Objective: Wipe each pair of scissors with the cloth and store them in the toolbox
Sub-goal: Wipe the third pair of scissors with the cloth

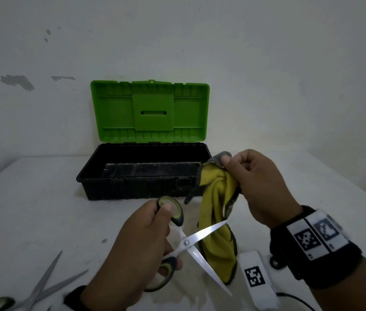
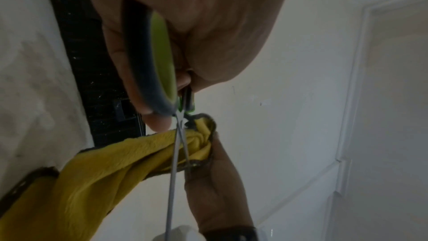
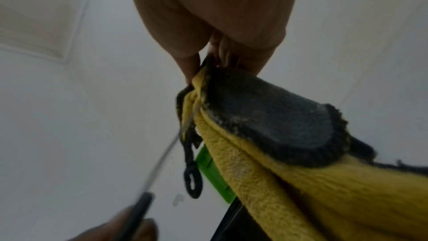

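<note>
My left hand (image 1: 146,241) grips the green-and-black handles of a pair of scissors (image 1: 196,240) with the blades spread apart, above the table in front of the toolbox. My right hand (image 1: 256,187) pinches the top of a yellow cloth with a dark edge (image 1: 216,212), which hangs down and touches the upper blade. In the left wrist view the blades (image 2: 176,153) cross in front of the cloth (image 2: 97,180). The right wrist view shows the cloth (image 3: 289,162) held at my fingers (image 3: 192,65). The toolbox (image 1: 146,173) stands with its green lid (image 1: 149,111) up.
A second pair of scissors (image 1: 36,290) lies spread on the white table at the lower left. A white tagged block (image 1: 256,279) with a cable sits under my right wrist. The wall rises right behind the toolbox.
</note>
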